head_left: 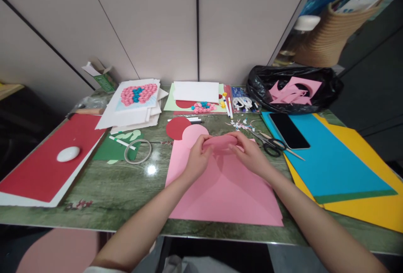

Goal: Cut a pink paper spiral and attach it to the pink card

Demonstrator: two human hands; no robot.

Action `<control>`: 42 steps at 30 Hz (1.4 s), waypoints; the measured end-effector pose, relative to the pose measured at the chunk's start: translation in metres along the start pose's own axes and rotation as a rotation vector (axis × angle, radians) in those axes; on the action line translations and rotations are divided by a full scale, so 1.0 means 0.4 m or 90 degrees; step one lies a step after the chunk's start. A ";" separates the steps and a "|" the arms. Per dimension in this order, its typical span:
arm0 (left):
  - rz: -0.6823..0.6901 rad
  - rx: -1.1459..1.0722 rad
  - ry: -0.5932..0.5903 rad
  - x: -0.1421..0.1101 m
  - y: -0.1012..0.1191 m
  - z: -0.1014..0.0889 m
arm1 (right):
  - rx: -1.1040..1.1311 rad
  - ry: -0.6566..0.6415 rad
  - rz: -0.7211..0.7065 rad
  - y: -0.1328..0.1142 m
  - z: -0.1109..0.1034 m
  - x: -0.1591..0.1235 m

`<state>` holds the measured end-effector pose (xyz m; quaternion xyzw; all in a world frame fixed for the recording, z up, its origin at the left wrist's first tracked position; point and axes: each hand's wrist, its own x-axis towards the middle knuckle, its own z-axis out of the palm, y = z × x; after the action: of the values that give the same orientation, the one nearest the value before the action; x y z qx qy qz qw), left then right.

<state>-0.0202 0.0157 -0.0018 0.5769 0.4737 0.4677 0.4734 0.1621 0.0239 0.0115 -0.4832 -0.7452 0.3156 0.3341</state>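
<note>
Between my two hands is a round pink paper piece (220,140), held up a little over a large sheet of pink paper (220,193). My left hand (200,155) grips its left edge between thumb and fingers. On the opposite edge my right hand (247,150) pinches it the same way. Just behind my left hand lie a pink paper circle (194,132) and a red paper circle (178,128). Black-handled scissors (272,146) rest to the right of my right hand, with a thin wooden stick (294,153) beside them.
Left are red paper (40,168) with a white oval object (68,154), and a tape roll (137,151) on green paper. Right are blue paper (340,159), a phone (289,130) and a black bag (261,92) of pink scraps. A decorated sheet (119,115) lies at the back left.
</note>
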 end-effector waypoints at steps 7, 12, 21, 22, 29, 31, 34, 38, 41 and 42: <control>0.001 0.059 -0.036 0.015 -0.013 -0.011 | -0.058 0.033 0.022 0.011 -0.017 0.007; 0.056 0.399 0.095 0.052 -0.003 -0.104 | 0.092 0.136 0.101 0.047 -0.056 0.020; -0.058 0.747 0.091 0.080 -0.048 -0.158 | 0.346 0.142 0.234 0.091 -0.057 0.035; -0.066 0.733 0.083 0.082 -0.054 -0.157 | 0.351 0.141 0.237 0.091 -0.054 0.035; -0.093 0.685 0.091 0.096 -0.072 -0.170 | 0.394 0.119 0.240 0.084 -0.013 0.058; -0.093 0.640 0.094 0.100 -0.074 -0.172 | 0.398 0.099 0.243 0.067 0.014 0.094; -0.092 0.598 0.106 0.105 -0.073 -0.167 | 0.383 0.046 0.234 0.021 0.072 0.178; -0.070 0.548 0.115 0.107 -0.067 -0.157 | 0.328 -0.005 0.177 -0.051 0.159 0.294; -0.042 0.490 0.112 0.106 -0.064 -0.159 | 0.247 -0.014 0.135 -0.070 0.184 0.328; -0.033 0.468 0.112 0.105 -0.063 -0.161 | 0.213 -0.007 0.124 -0.067 0.177 0.323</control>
<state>-0.0818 0.0664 -0.0156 0.6537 0.6632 0.3020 0.2040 0.0515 0.1250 0.0166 -0.4888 -0.6338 0.4685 0.3740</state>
